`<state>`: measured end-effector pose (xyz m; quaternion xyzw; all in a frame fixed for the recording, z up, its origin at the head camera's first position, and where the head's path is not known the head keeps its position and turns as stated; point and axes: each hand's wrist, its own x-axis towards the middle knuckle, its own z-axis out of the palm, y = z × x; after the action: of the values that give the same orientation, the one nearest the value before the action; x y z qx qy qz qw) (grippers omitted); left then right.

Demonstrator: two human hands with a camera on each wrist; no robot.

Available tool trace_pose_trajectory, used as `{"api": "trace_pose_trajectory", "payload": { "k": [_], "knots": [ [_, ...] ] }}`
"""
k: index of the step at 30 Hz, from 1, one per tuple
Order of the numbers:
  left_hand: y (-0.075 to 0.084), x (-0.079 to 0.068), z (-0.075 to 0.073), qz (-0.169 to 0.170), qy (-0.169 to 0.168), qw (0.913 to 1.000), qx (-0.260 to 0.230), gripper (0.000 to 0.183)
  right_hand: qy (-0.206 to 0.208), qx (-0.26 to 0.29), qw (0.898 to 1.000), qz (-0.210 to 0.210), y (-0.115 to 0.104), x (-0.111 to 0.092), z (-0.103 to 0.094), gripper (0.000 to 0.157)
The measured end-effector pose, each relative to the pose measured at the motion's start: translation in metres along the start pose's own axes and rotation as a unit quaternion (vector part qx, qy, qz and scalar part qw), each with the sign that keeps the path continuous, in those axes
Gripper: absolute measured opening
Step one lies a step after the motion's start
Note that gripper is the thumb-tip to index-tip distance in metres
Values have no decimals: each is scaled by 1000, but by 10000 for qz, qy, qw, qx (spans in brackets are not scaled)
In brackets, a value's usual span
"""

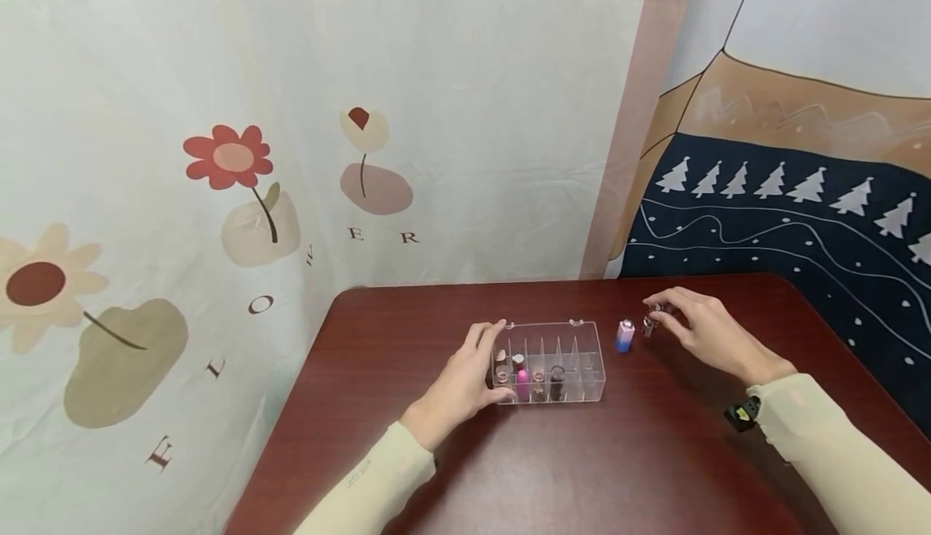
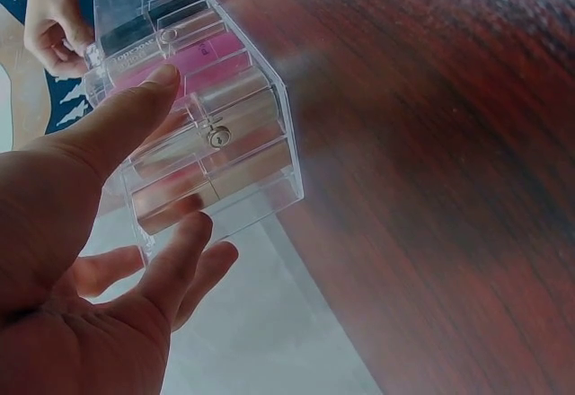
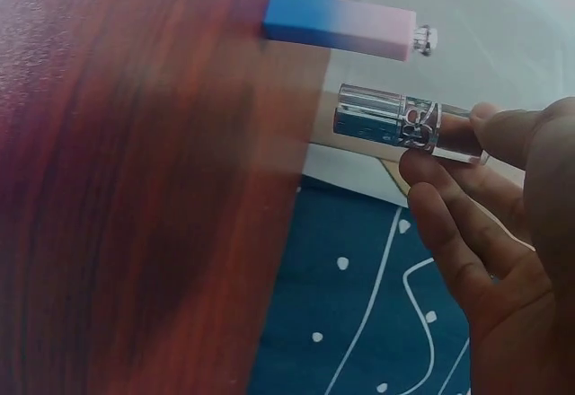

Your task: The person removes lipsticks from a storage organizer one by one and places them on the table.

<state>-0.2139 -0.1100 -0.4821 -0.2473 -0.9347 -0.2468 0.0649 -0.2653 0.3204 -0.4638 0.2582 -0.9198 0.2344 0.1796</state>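
Note:
My left hand (image 1: pixel 457 377) holds the left end of a clear plastic compartment box (image 1: pixel 600 375), thumb at the front and fingers at the back corner. Several lipsticks stand in its left and middle compartments, among them a bright pink tube (image 1: pixel 523 385) and a dark one (image 1: pixel 557 383). To the right of the box, my right hand (image 1: pixel 709 334) pinches a shiny silver lipstick tube (image 3: pixel 370 115) with a clear end between thumb and fingers. Between box and right hand, a pink-to-blue lipstick (image 1: pixel 625 336) stands upright on the table.
Everything is on a dark red-brown wooden table (image 1: pixel 567 470). Behind it hangs a pale cloth (image 1: pixel 473 115) printed with flowers and letters, and a dark blue one (image 1: pixel 764 228) with white trees at the right. A dark wristband (image 1: pixel 743 414) is on the right wrist.

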Motion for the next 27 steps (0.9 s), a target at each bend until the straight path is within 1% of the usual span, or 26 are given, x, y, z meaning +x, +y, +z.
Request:
{"api": "trace_pose_trajectory", "payload": {
  "k": [6, 11, 18, 27],
  "knots": [
    [0, -1, -2, -62, -15, 10000, 2, 117, -154, 4, 9999, 21, 5, -1, 11, 28],
    [2, -1, -2, -49, -31, 10000, 26, 116, -322, 132, 9993, 166, 5, -5, 14, 28],
    [2, -2, -2, -82, -74, 9999, 26, 116, -399, 112, 9991, 118, 8, -7, 21, 27],
    [2, -1, -1, -47, -66, 10000, -45, 117, -505, 93, 9985, 210, 9, -7, 24, 27]
  ]
}}
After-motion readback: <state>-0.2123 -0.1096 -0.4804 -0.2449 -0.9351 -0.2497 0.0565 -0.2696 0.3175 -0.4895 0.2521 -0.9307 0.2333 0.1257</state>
